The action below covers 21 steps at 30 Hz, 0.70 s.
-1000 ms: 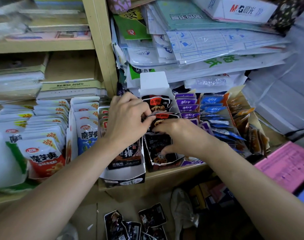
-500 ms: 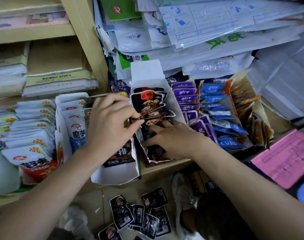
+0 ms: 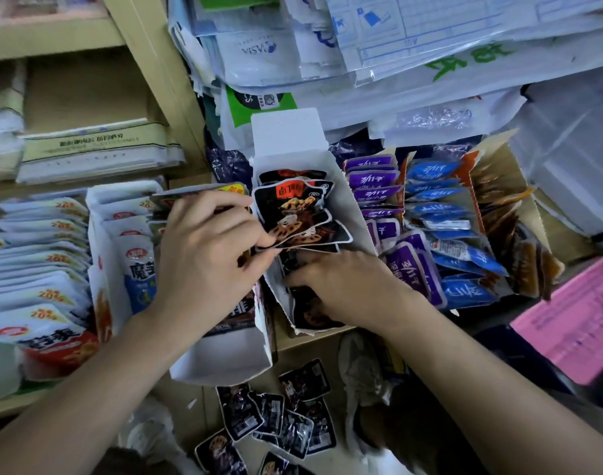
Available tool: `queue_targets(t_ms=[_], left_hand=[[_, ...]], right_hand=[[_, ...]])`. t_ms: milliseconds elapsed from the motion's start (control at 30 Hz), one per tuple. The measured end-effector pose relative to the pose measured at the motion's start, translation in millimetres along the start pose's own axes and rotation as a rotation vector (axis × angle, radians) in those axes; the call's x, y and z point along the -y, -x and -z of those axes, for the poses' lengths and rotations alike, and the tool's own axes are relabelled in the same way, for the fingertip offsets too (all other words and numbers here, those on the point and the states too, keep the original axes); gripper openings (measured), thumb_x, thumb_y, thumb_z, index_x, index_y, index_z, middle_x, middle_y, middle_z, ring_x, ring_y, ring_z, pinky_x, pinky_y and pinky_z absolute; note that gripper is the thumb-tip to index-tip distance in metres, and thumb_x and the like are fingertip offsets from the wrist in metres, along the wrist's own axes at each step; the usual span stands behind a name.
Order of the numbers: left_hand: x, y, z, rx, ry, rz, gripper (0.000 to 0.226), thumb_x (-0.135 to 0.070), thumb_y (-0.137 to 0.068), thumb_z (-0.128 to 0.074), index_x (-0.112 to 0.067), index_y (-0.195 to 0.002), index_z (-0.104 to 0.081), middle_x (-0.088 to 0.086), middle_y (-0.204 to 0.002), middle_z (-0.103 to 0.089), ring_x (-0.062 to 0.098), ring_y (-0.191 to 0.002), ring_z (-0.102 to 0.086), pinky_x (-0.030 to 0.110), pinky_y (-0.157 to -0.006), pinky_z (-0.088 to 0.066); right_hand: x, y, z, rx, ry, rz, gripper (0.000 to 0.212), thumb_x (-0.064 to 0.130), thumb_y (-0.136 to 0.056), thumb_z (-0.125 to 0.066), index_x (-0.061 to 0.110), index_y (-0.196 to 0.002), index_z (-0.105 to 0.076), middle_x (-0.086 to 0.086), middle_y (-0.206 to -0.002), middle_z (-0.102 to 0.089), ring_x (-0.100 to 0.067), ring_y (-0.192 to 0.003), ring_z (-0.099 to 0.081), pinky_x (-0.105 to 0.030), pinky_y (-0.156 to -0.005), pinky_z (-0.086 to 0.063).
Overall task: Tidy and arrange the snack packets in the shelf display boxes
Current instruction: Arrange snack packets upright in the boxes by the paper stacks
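A pale wooden shelf [image 3: 145,53] stands in front of me. Above it sags a stack of papers and plastic sleeves [image 3: 430,46], cut off by the top edge. Much is hidden. My left hand [image 3: 207,255] covers most of the low white box [image 3: 224,358] beneath it, so only a strip of one dark label shows there. My right hand [image 3: 348,286] reaches into the front of the tall white display box [image 3: 289,138], with its fingers down among dark packets. Its thumb is out of sight, and I cannot tell whether it grips anything.

My left hand pinches the near edge of the black snack packets [image 3: 293,214] between thumb and curled fingers. They lean fanned in the middle of that display box. Just to its right, a torn cardboard box [image 3: 499,156] holds rows of purple packets [image 3: 375,180], blue packets [image 3: 433,186] and blurred brown packets [image 3: 519,248]. At far left, white packets [image 3: 36,269] stand in rows, their print smeared. On the floor below lie loose black packets [image 3: 286,416], some cut off by the bottom edge. A pink sheet [image 3: 574,320] sits at right.
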<state>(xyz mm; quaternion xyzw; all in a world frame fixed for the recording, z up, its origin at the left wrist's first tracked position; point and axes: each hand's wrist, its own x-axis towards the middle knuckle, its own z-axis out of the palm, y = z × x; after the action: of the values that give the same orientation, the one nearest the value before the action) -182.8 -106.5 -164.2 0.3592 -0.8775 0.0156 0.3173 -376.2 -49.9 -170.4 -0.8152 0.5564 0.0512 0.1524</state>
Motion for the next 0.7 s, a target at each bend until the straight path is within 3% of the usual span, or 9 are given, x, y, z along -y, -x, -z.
queue_targets(t_ms=[133, 267, 400, 567, 700], left_hand=[[1, 1, 1, -0.003, 0.006, -0.013, 0.016, -0.019, -0.083, -0.081, -0.016, -0.071, -0.072, -0.007, -0.079, -0.072, 0.027, -0.107, -0.065, 0.04, -0.087, -0.037], [4, 1, 1, -0.002, 0.009, -0.027, 0.016, -0.021, -0.084, -0.081, -0.016, -0.072, -0.072, -0.006, -0.08, -0.072, 0.029, -0.108, -0.065, 0.043, -0.083, -0.039], [5, 2, -1, -0.012, 0.017, -0.035, 0.015, -0.019, -0.084, -0.081, -0.017, -0.072, -0.072, -0.007, -0.081, -0.072, 0.028, -0.108, -0.065, 0.042, -0.082, -0.039], [5, 2, -1, -0.03, 0.014, -0.049, 0.016, -0.019, -0.086, -0.079, -0.017, -0.071, -0.073, -0.008, -0.082, -0.072, 0.029, -0.107, -0.065, 0.042, -0.081, -0.039], [5, 2, -1, -0.034, 0.013, -0.059, 0.017, -0.02, -0.088, -0.078, -0.017, -0.072, -0.073, -0.008, -0.083, -0.072, 0.029, -0.107, -0.064, 0.042, -0.081, -0.038]], right_hand=[[0, -1, 3, 0.094, -0.035, 0.023, 0.054, 0.009, -0.094, -0.056, 0.049, -0.13, -0.059, 0.021, -0.14, -0.043, -0.023, -0.119, -0.057, -0.044, -0.095, -0.051], [-3, -4, -2, 0.111, -0.047, 0.02, 0.046, 0.031, -0.093, -0.065, 0.055, -0.13, -0.054, 0.023, -0.137, -0.042, -0.019, -0.117, -0.057, -0.041, -0.093, -0.051], [-10, -8, -3, 0.225, -0.128, 0.032, 0.052, 0.028, -0.093, -0.065, 0.061, -0.129, -0.049, 0.025, -0.136, -0.031, -0.018, -0.129, -0.045, -0.041, -0.099, -0.042], [-13, -13, -6, 0.237, -0.256, 0.028, 0.033, 0.04, -0.083, -0.071, 0.053, -0.109, -0.056, 0.028, -0.12, -0.043, -0.016, -0.122, -0.047, -0.045, -0.094, -0.049], [-15, -14, -11, 0.195, -0.298, -0.012, 0.028, 0.038, -0.079, -0.072, 0.044, -0.099, -0.054, 0.021, -0.115, -0.05, -0.016, -0.114, -0.05, -0.046, -0.088, -0.051]])
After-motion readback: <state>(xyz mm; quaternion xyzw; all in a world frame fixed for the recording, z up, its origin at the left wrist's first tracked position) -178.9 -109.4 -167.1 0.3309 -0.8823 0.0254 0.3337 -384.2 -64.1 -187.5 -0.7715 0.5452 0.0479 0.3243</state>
